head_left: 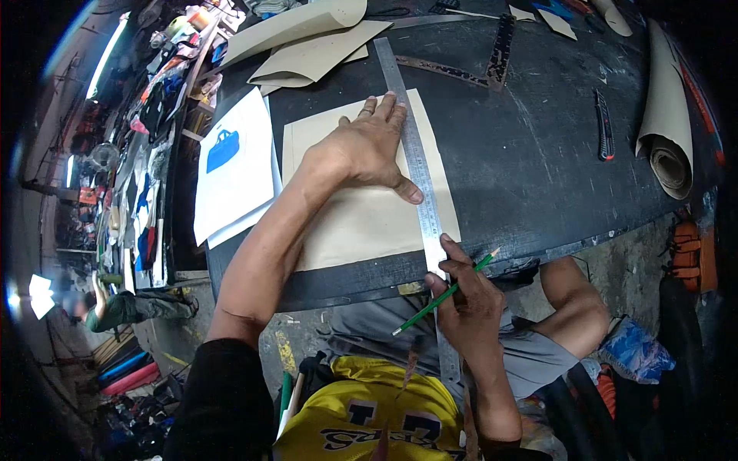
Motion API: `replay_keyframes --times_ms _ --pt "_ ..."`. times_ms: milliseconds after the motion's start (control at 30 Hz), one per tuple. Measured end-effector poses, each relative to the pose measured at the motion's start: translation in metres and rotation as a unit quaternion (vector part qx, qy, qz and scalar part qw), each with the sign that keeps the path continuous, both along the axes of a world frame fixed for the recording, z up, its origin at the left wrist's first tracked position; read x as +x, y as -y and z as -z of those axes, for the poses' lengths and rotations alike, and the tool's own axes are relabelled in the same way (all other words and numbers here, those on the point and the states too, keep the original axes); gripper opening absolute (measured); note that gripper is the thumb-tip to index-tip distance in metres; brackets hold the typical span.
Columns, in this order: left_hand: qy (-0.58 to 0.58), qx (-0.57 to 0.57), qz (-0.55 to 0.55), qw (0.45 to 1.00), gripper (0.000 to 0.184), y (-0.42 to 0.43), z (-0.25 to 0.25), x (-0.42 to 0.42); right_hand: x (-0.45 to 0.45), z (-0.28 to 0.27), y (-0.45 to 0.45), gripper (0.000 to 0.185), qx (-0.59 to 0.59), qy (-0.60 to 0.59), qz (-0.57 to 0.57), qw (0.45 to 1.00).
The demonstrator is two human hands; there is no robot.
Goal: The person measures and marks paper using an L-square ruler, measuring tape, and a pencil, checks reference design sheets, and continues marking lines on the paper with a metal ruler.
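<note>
A long metal ruler (pixel 417 157) lies along the right part of a tan paper sheet (pixel 346 230) on the black table, its lower end reaching past the table edge. My left hand (pixel 373 146) is spread over the sheet, with fingertips and thumb on the ruler's left edge. Lower down, my right hand (pixel 469 300) holds a green pencil (pixel 427 313) between its fingers, the sharpened tip pointing up and to the right. Thumb and forefinger of that hand are at the ruler's lower part, beside the table edge.
White sheets with a blue bag picture (pixel 231 169) lie left. Folded tan paper (pixel 323 58) is at the back left, a rusty metal square (pixel 501 54) at the back. A cutter knife (pixel 604 127) and a paper roll (pixel 667 131) lie right. A person (pixel 127 307) is far left.
</note>
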State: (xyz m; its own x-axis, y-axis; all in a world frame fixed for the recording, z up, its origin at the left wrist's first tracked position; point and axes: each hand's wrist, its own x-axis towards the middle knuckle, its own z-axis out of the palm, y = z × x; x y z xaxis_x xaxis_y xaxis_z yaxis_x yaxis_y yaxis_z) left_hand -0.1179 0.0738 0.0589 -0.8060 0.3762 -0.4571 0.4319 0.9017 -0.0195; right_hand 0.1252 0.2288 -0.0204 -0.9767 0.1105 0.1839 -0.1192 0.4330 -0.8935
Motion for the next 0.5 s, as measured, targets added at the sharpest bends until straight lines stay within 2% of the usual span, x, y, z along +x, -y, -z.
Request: replay_keyframes --times_ms 267,500 --pt "-0.014 -0.011 0.001 1.0 0.168 0.0004 0.0021 0.0006 -0.0026 0.0034 0.0014 0.026 -0.014 -0.037 0.001 0.999" --pt "-0.008 0.0 -0.003 1.0 0.168 0.0001 -0.0003 0.001 -0.0033 0.002 0.0016 0.026 -0.005 -0.04 0.005 0.999"
